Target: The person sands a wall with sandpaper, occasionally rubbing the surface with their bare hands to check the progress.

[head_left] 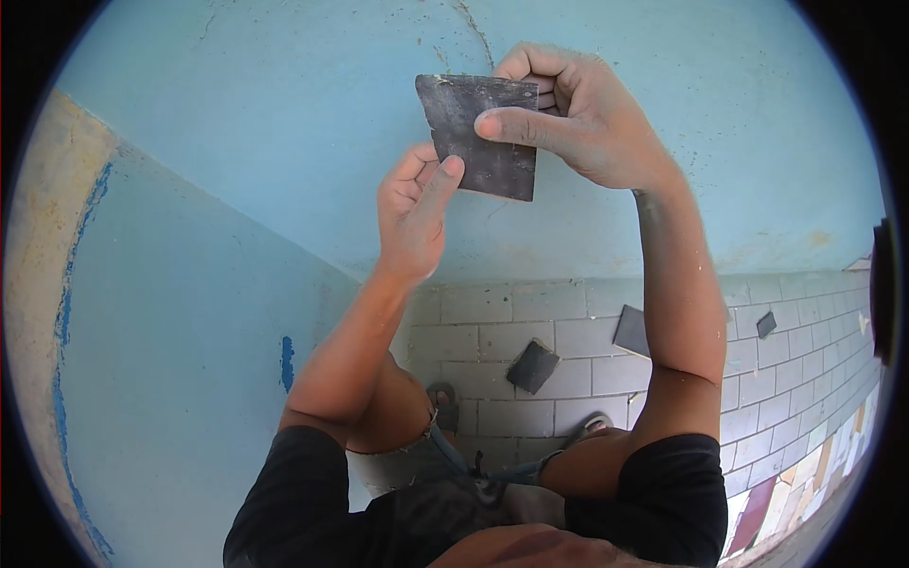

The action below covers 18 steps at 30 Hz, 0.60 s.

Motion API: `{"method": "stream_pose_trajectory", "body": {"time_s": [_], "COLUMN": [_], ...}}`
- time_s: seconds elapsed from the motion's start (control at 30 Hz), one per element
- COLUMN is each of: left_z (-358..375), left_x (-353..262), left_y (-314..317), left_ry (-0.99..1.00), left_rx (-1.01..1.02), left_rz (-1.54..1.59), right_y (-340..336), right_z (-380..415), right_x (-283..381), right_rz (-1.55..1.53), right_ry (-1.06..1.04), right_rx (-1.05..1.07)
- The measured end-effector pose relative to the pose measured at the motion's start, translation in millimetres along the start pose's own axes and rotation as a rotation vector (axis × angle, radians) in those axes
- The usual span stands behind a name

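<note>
A dark grey, dusty piece of sandpaper (488,156) with a ragged left edge is held up in front of the light blue wall. My left hand (414,210) pinches its lower left edge, thumb on the face towards me and fingers behind. At the right side my right hand (592,118) grips it in the same way, the thumb lying across the front. Whitish dust covers the fingers of both hands. The fingertips behind the sheet are hidden.
The blue wall (284,114) meets another blue wall at a corner on the left. On the tiled floor (606,379) lie a dark square piece (533,366), another dark piece (632,331) partly behind my right arm, and a smaller one (766,325) farther right.
</note>
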<state>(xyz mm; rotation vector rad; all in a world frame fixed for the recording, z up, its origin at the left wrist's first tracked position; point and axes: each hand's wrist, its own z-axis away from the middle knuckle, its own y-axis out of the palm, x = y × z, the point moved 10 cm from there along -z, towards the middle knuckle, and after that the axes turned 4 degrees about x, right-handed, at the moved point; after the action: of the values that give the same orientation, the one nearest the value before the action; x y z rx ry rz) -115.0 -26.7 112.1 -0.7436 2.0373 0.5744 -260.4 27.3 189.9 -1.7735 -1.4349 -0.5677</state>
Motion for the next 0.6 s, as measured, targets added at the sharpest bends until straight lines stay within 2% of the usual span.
{"method": "stream_pose_trajectory", "body": {"time_s": [0.13,0.2,0.33,0.43,0.47,0.53,0.6], "left_z": [-2,-2,1,3,3,2,1], "left_x": [4,7,16,19,22,21,20], "left_y": [7,12,25,28,24,29,26], "left_ry": [-0.057,-0.082,-0.183,-0.228,-0.227,-0.186,-0.193], "left_rx": [0.067,0.115,0.186,0.167,0.167,0.291,0.216], "left_rz": [0.156,0.225,0.403,0.416,0.416,0.412,0.387], "right_y": [3,3,6,15,16,16,17], "right_z": [-3,-6,-7,-6,-5,-5,-4], "right_x": [0,-3,-6,2,1,0,-5], "right_rz": [-0.069,-0.227,-0.216,-0.361,-0.379,-0.399,-0.400], "right_ry": [-0.010,-0.055,-0.047,-0.140,-0.114,-0.088,-0.028], "right_rx": [0.005,0.012,0.072,0.125,0.122,0.120,0.162]}}
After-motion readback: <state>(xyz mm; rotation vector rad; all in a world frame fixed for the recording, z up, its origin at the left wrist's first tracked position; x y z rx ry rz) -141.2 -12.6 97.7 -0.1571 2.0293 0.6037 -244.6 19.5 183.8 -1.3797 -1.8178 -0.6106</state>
